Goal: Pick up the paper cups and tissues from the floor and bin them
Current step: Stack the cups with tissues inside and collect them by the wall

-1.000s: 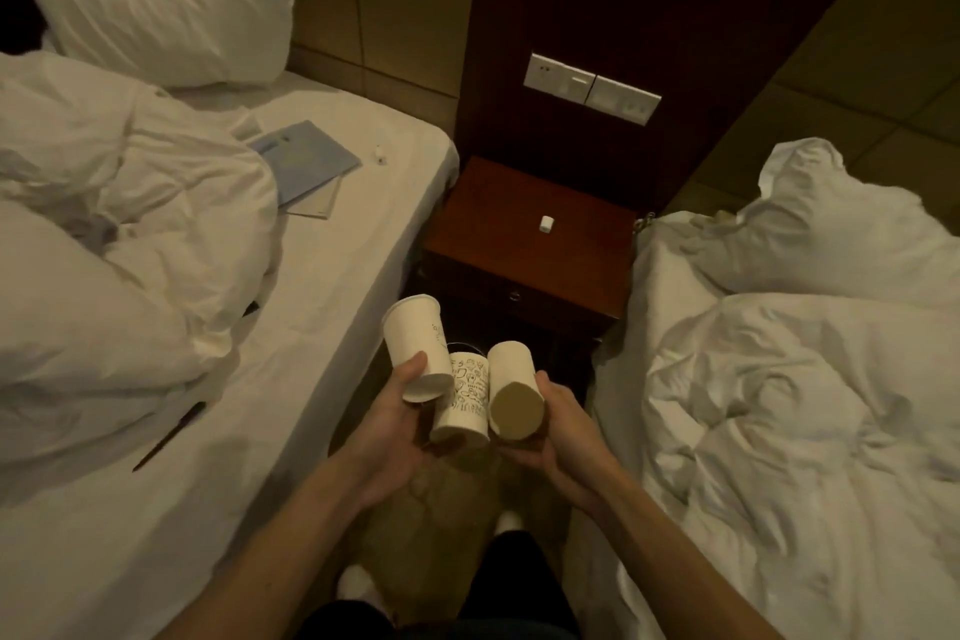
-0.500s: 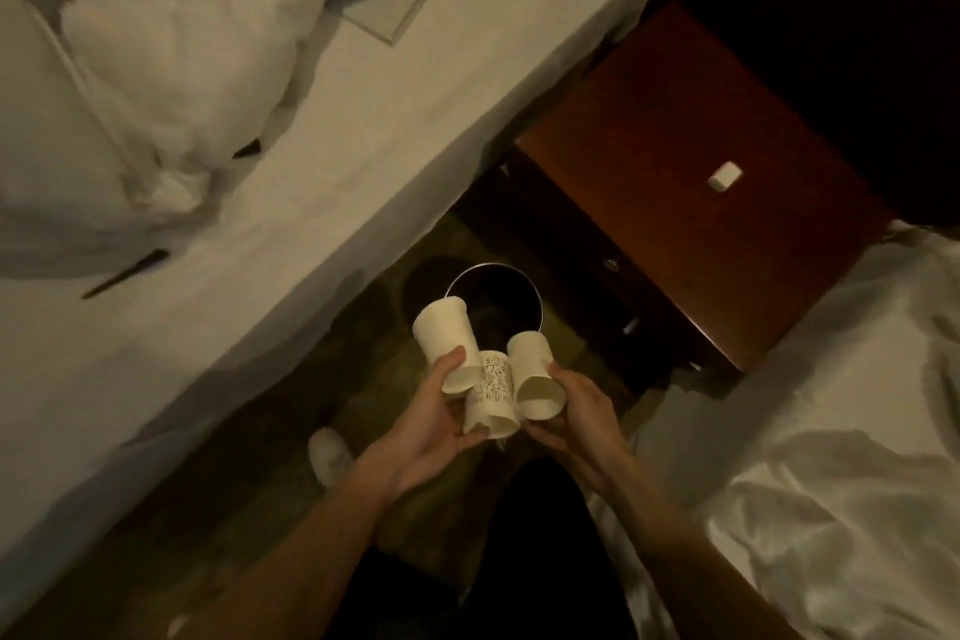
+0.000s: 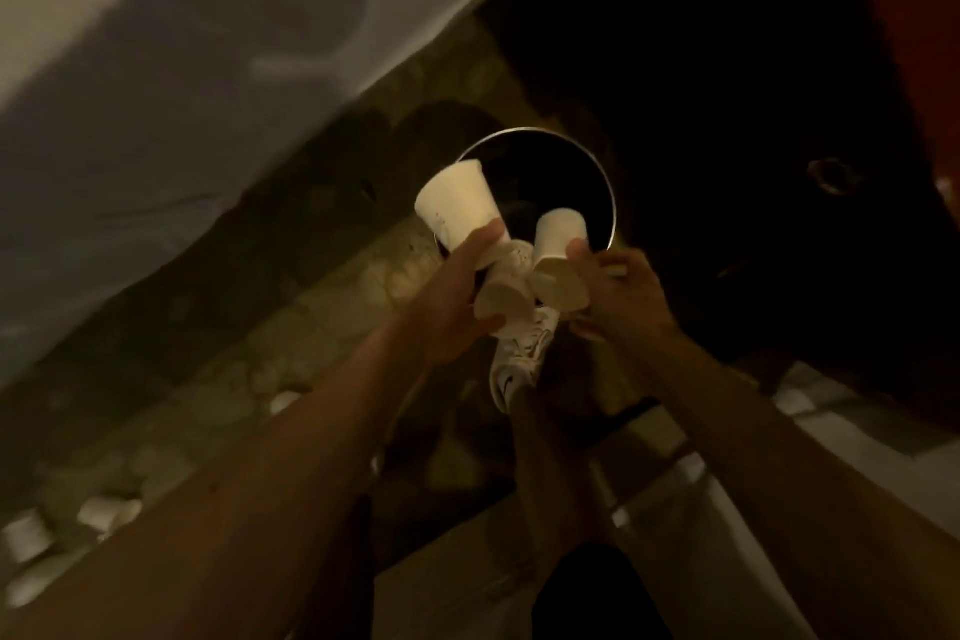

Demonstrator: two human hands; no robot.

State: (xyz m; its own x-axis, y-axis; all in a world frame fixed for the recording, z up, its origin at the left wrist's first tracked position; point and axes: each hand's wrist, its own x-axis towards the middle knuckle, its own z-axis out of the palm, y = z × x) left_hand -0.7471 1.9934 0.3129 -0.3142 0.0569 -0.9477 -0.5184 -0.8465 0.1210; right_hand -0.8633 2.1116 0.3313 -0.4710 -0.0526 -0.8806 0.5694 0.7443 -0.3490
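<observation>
Holding, left hand point(image 3: 452, 301): fingers and thumb are curled round the left cup point(image 3: 457, 205), with the thumb pressed on its side; the cup tilts up and to the left.
Holding, right hand point(image 3: 631, 299): fingers are clamped round the right cup point(image 3: 558, 250), which is tilted with its wider end toward the camera.
Middle cup point(image 3: 506, 304): wedged between the two hands and touching both other cups; I cannot tell which hand bears it.
Where the cups are: off the floor, bunched together over the near edge of the bin point(image 3: 609, 192), not yet inside it.
Bin: round, dark inside, with a thin bright rim; it stands on the floor between the bed and the nightstand.
Writing: the middle cup carries dark print, too blurred to read; the left cup shows a few faint specks, also unreadable.
Shoe point(image 3: 524, 359): white with a dark mark of unclear shape, just below the cups.
Floor point(image 3: 311, 322): mottled green-brown, dimly lit.
Floor litter point(image 3: 109, 512): pale cup-like pieces at lower left, blurred.
Bed point(image 3: 208, 42): a white sheet hangs down at the left.
Nightstand point(image 3: 779, 130): dark front with a round drawer knob point(image 3: 834, 176).
Bedding point(image 3: 857, 437): white, at lower right.
</observation>
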